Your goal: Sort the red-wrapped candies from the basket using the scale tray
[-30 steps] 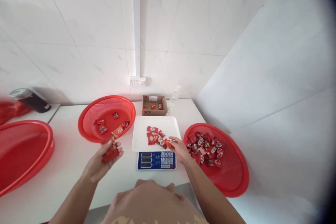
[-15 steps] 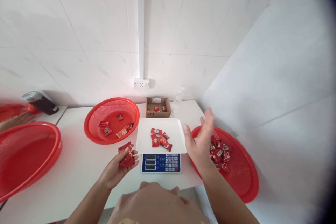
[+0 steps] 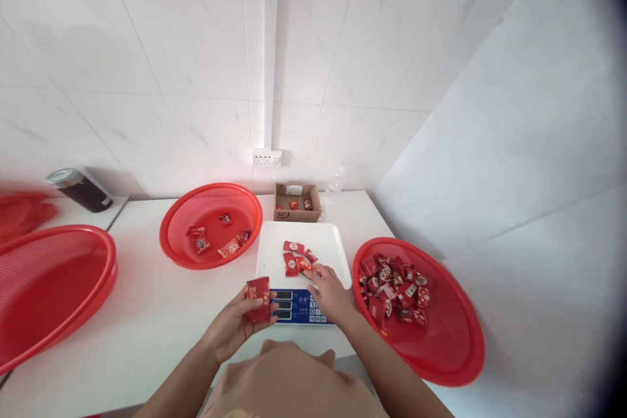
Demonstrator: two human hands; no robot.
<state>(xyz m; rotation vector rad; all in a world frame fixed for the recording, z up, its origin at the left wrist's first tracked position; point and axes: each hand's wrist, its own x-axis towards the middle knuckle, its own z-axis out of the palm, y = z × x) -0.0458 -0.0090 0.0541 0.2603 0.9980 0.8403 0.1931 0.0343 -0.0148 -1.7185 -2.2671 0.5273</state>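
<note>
My left hand [image 3: 234, 326] grips a red packet [image 3: 258, 298] with gold print, thumb across its front and fingers behind it. The packet is upright beside the blue keypad of a weighing scale [image 3: 298, 305]. On the scale's white tray [image 3: 274, 274] lie several small red-wrapped candies [image 3: 290, 264]. My right hand [image 3: 329, 290] reaches over the tray's front edge, fingertips at a red and orange candy [image 3: 304, 263]. Its thumb is apart from the fingers, and part of the keypad is hidden under the hand.
A red basket [image 3: 460, 339] on the right holds many wrapped candies. Another red basket [image 3: 171, 241] at left holds several pieces. A cardboard box [image 3: 298, 215], a clear bottle [image 3: 336, 181], a dark tumbler [image 3: 83, 191] and further red baskets [image 3: 88, 313] stand around.
My right hand has come down and left from above the right basket to the candies on the tray. My left hand has moved slightly right and down with the red packet.
</note>
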